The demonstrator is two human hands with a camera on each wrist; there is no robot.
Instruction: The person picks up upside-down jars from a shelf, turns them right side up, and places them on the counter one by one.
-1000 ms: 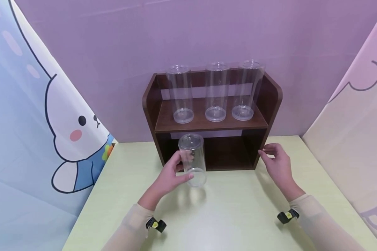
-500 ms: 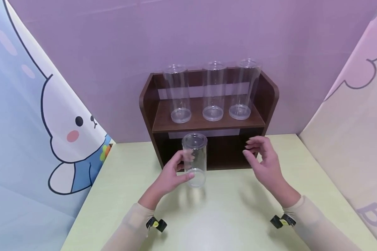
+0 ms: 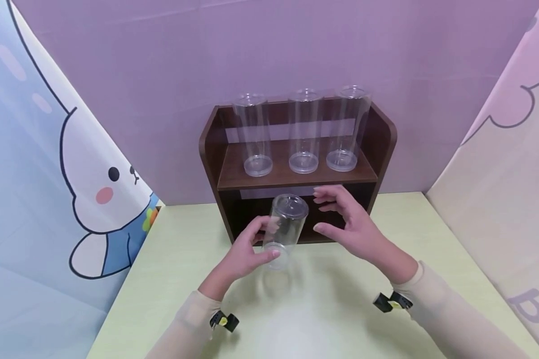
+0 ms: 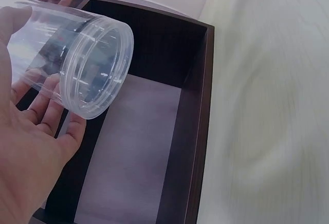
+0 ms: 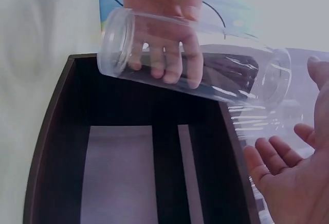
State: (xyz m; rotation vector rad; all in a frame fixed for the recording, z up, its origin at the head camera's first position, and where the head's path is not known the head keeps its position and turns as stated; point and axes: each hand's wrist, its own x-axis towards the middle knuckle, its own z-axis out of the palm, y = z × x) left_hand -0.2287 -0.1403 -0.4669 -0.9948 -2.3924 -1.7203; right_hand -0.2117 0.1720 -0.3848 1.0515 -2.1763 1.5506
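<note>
Jar [image 3: 292, 227] colourless; shelf [image 3: 384, 133] dark brown; tabletop [image 3: 186, 234] pale green; backdrop [image 3: 161, 75] mauve; side drape [image 3: 22, 174] blue, printed rabbit [image 3: 87, 194] white (pink-cheeked, mind).

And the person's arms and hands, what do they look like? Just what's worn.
Left hand and right hand: no gloves. Left sleeve and right sleeve: long, plain cream. Left wrist camera and right wrist camera: small, black, blocky, on dark straps, each with a yellow mark. Any lettering is too small to read.
</note>
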